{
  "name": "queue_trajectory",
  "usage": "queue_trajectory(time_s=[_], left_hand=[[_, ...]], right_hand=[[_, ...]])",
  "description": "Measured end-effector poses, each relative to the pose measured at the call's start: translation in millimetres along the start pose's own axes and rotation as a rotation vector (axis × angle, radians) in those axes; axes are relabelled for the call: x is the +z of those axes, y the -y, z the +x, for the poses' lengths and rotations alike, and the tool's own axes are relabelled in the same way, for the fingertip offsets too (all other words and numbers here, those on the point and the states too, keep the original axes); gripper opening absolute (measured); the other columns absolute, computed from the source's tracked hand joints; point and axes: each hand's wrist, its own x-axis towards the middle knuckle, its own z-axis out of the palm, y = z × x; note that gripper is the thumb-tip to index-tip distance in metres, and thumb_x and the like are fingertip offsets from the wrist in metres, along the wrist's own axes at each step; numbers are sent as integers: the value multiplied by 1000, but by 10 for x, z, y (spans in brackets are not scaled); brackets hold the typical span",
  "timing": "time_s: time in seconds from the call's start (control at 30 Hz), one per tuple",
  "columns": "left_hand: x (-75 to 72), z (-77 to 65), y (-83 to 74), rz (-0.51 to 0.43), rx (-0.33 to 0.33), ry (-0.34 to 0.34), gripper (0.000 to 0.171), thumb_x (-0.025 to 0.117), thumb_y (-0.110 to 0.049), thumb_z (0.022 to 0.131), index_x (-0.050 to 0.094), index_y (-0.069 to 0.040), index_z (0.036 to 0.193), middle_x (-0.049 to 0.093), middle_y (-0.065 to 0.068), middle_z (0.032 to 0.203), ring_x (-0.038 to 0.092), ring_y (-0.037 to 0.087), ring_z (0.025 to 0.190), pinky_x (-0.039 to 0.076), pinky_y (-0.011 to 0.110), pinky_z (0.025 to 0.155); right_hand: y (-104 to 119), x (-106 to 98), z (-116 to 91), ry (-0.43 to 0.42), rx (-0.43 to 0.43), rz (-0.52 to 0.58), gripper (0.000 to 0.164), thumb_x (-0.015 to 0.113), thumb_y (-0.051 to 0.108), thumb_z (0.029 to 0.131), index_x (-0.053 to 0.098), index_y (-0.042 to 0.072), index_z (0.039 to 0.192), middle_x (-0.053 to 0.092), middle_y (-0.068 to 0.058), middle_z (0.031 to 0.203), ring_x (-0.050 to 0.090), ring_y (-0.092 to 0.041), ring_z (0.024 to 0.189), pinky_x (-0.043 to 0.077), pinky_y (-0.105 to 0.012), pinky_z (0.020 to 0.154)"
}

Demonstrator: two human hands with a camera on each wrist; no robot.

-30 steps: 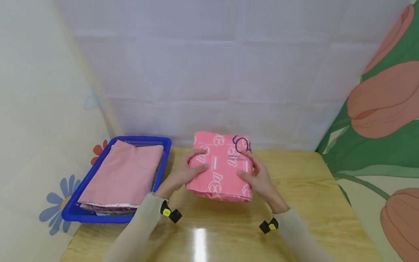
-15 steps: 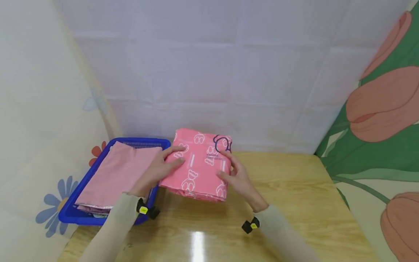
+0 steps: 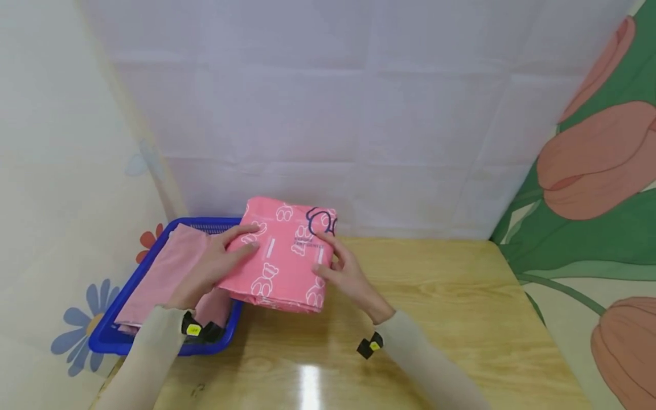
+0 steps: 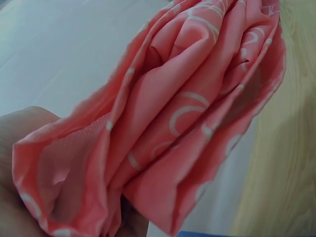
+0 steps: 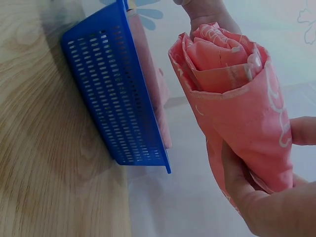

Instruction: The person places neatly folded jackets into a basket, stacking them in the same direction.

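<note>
Between both hands hangs a folded pink cloth (image 3: 287, 256) with white bear outlines and a dark bear print at its upper right corner. My left hand (image 3: 212, 265) grips its left edge, thumb on top and some fingers hidden beneath. The right hand (image 3: 351, 279) pinches the opposite edge; the right wrist view shows fingers (image 5: 239, 182) under the cloth. Its layered, rolled folds (image 4: 173, 98) face the left wrist camera. The cloth's left part is over the right rim of a blue basket (image 3: 236, 324), raised above the table.
Inside the basket lies a folded pale pink cloth (image 3: 169, 267). The wooden table (image 3: 435, 296) extends to the right. A white sheet (image 3: 318, 114) hangs behind it, and a tulip-print cloth (image 3: 589, 171) hangs on the right.
Both hands have carried the folded pink cloth leftwards, from above the middle of the table to the basket's right side. The cloth has tilted slightly. Both grips stay the same.
</note>
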Motion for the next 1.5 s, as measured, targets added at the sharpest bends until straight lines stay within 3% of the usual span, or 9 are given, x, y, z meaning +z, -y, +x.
queue_trajectory(time_s=[0.1,0.23,0.4,0.5,0.7,1.17,1.37,1.43,1.5], left_hand=[[-160,-55,-12,330,73,-82,63,59,-76,95,47,-57,154,64,17,94,64,23,63,54,35,58],[-348,-130,1,740,178,-243,58,45,-90,90,48,-69,145,53,6,65,50,25,65,36,40,54],[-487,-173,107,577,138,-171,59,51,-81,95,48,-62,151,58,9,103,52,26,101,42,37,65],[-559,-186,197,425,103,-140,64,57,-72,99,48,-48,158,54,16,131,50,31,116,49,35,69],[-731,-193,372,155,0,-85,73,61,-61,102,39,-33,166,39,23,156,66,27,99,62,34,70],[-1167,-262,658,185,-61,-24,74,55,-60,106,30,-32,169,51,27,138,71,23,78,61,34,68],[-1305,-279,727,230,-28,-25,74,53,-57,107,30,-23,169,35,36,154,68,21,78,58,31,66],[-1345,-290,757,219,-29,-22,73,52,-55,108,29,-22,170,23,37,164,70,27,96,59,30,67],[-1392,-317,782,212,-46,-28,72,52,-54,109,29,-24,170,15,38,169,70,28,96,59,30,66]], right_hand=[[1,66,66,8,-8,12,77,62,-6,101,32,16,168,30,-23,169,60,-51,133,63,-43,95],[-1,151,148,17,-6,4,77,62,-6,101,33,17,168,33,-24,167,64,-48,127,64,-43,93],[-29,298,252,40,-5,-3,74,62,-6,102,34,15,167,37,-25,163,67,-42,122,64,-41,91],[-52,411,308,55,-3,-13,72,62,-5,102,35,15,166,39,-25,161,68,-37,120,64,-38,91],[-72,626,416,84,2,-20,70,63,-3,103,38,17,165,43,-20,161,70,-33,117,64,-36,89],[-197,986,694,103,3,-56,70,67,-2,101,42,19,163,49,-19,157,72,-19,103,64,-29,84],[-233,1138,755,98,8,-60,70,66,-4,101,42,17,163,49,-17,155,69,-12,101,62,-25,82],[-232,1190,776,92,14,-54,70,67,-5,101,43,17,163,49,-15,155,68,-11,100,62,-25,81],[-237,1245,796,94,26,-35,70,67,-5,100,44,17,162,49,-14,155,69,-12,100,63,-25,81]])
